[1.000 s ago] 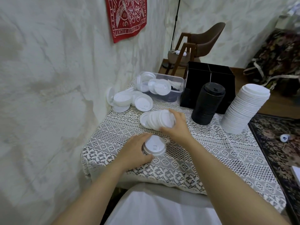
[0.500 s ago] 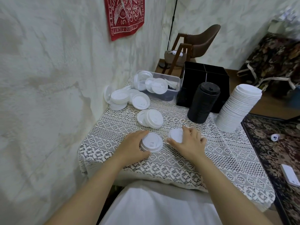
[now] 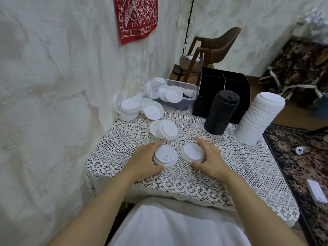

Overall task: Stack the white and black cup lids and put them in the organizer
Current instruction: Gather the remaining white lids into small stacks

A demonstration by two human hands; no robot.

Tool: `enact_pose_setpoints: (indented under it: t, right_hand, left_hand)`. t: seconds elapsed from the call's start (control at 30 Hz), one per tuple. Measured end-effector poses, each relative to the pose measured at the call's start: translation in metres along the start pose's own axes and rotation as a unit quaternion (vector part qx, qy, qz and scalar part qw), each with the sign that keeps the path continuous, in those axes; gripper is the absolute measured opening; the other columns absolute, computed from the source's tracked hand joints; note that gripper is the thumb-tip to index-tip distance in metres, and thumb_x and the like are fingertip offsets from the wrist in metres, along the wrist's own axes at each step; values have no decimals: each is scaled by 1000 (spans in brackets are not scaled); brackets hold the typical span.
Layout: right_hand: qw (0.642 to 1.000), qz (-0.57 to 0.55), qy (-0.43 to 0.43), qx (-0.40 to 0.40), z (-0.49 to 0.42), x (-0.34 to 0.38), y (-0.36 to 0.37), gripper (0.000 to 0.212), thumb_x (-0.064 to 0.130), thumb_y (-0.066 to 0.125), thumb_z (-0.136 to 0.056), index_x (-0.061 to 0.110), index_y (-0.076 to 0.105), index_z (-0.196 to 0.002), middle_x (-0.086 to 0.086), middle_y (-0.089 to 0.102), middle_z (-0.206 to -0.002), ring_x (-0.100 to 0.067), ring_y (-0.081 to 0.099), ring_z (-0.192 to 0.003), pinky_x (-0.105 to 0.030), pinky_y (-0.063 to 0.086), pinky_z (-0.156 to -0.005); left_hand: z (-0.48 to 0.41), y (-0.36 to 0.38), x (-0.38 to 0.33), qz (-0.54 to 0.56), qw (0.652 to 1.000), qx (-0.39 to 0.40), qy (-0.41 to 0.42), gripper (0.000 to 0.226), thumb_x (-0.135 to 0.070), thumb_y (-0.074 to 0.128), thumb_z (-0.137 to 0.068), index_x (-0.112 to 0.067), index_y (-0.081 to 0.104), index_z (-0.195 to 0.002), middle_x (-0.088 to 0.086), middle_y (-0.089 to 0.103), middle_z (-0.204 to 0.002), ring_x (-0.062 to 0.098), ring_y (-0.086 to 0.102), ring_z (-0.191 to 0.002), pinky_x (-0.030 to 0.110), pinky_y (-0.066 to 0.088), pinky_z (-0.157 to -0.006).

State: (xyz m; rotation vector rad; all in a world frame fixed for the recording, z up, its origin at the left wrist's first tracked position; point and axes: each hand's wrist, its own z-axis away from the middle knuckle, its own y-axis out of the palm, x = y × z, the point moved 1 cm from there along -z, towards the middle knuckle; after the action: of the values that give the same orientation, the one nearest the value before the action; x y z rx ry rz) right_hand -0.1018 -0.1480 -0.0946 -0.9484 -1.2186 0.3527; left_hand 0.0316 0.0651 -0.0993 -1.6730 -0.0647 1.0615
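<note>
White lids [image 3: 167, 129] litter lace tablecloth [image 3: 230, 167] against textured wall [image 3: 53, 71]

We see a white lace cloth [image 3: 177, 181], patterned in rings and lozenges, over the bench, and on it a short white stack [image 3: 165, 155] and a single white lid [image 3: 192, 152] near the front edge and a tall white stack [image 3: 257, 121] by the right edge. We find a black stack [image 3: 221, 112] and the black organizer [image 3: 230, 84] at the far edge. We note a red wall hanging [image 3: 136, 16] with white figures and lettering, and a dark floral rug [image 3: 298, 157].
</note>
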Motion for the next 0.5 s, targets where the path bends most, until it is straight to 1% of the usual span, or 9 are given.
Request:
enact_pose_setpoints:
  t: [0.07,0.1,0.17,0.2,0.27,0.33,0.37,0.43,0.5]
  right_hand:
    - [1000,15,-2,-11,0,-4,-1,92,43,79,-72,36,26,-148,0,38,-144,-24,25,-136,-50,18,-116]
    - [1000,21,-12,-5,1,-5,-1,94,46,76,-72,35,25,-149,0,35,-147,-22,23,-138,-50,15,-117]
    - [999,27,-26,8,2,-3,-1,91,41,73,-74,35,25,-150,0,31,-154,-20,18,-142,-52,9,-119]
    - [999,22,-23,7,2,-2,-1,87,36,75,-76,35,28,-149,0,33,-152,-21,20,-142,-53,10,-119]
    - [1000,-7,-15,-6,2,-2,-1,82,34,80,-75,34,37,-145,3,41,-142,-23,32,-134,-54,24,-115]
    - [999,-39,-11,-17,3,-1,-1,79,35,84,-72,31,44,-141,7,42,-131,-17,42,-121,-46,37,-109]
    - [998,-49,-15,-22,4,1,0,78,34,84,-73,29,45,-140,8,40,-128,-15,43,-118,-41,40,-107]
    - [997,-61,-25,-39,5,6,1,74,31,83,-74,28,47,-139,8,39,-130,-12,42,-117,-31,37,-105]
    - [996,-67,-43,-49,6,16,5,72,31,82,-76,29,48,-139,9,38,-137,-6,38,-120,-24,30,-104]
  left_hand:
    - [0,0,0,3,1000,0,2,87,-37,73,-75,-32,27,-148,-11,40,-146,15,32,-134,43,28,-114]
    - [0,0,0,5,1000,0,3,87,-37,73,-74,-32,27,-148,-10,40,-145,15,33,-134,43,28,-113]
    - [-1,1,1,7,1000,1,2,87,-37,74,-74,-32,27,-147,-10,41,-143,16,34,-132,43,29,-113]
    - [-1,1,1,7,1000,2,0,88,-37,74,-74,-32,26,-147,-9,42,-143,16,34,-132,43,30,-112]
    - [-2,0,1,11,1000,3,-2,88,-37,74,-73,-32,27,-147,-8,43,-141,17,35,-131,44,30,-111]
    - [-2,0,0,17,1000,1,-2,87,-35,75,-73,-31,28,-146,-6,44,-139,17,36,-129,43,31,-111]
    - [-2,0,0,20,1000,0,-3,88,-35,75,-72,-31,28,-146,-6,45,-138,17,37,-129,44,31,-111]
    - [-2,0,1,23,1000,0,-4,88,-35,75,-71,-31,29,-146,-6,46,-137,18,37,-129,45,32,-111]
    - [-2,0,1,27,1000,1,-7,89,-37,76,-70,-32,28,-146,-7,46,-136,18,38,-129,46,33,-110]
